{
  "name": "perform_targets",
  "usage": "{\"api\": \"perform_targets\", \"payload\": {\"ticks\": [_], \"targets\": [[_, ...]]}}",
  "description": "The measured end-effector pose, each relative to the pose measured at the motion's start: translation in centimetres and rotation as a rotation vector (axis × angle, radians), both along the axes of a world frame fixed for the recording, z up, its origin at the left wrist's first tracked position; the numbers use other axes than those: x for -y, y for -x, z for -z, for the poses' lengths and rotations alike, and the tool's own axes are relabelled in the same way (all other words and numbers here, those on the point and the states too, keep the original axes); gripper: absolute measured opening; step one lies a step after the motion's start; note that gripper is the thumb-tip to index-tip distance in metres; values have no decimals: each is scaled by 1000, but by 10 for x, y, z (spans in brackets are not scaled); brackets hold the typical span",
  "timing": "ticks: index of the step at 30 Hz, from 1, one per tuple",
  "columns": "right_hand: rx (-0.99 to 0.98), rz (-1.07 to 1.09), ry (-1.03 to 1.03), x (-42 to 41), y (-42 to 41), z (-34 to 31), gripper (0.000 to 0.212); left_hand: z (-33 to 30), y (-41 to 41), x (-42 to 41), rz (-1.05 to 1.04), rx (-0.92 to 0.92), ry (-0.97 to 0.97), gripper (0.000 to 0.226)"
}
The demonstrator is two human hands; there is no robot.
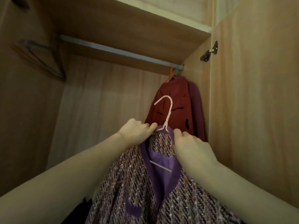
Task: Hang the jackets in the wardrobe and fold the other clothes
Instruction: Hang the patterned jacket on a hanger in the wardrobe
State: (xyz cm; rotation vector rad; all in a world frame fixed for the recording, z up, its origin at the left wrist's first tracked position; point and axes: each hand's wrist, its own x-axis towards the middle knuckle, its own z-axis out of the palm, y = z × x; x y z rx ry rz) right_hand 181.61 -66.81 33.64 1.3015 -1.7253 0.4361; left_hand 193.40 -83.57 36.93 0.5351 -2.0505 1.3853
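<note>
Purple tweed jacket in both hands' grip

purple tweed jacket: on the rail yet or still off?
Off. The pink wire hanger carrying the purple tweed jacket has its hook free, below the metal wardrobe rail.

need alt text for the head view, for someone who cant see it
Two hands hold a purple tweed jacket on a pink hanger inside a wooden wardrobe, the left hand and right hand gripping the collar either side of the hook, below the rail. A red jacket already hangs at the rail's right end.
</note>
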Motion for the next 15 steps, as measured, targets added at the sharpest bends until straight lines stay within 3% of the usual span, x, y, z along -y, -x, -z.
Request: {"api": "perform_targets", "payload": {"ticks": [2, 5, 10, 15], "targets": [[-64, 25, 58, 21, 9, -10, 22, -18, 9, 20, -40, -50, -44, 34], [-97, 16, 77, 48, 20, -25, 23, -46, 16, 62, -48, -130, -47, 29], [-183, 34, 56, 105, 41, -59, 23, -97, 20, 126, -88, -145, -77, 32], [-202, 59, 137, 146, 59, -112, 22, -132, 46, 167, 45, -325, -173, 39]]}}
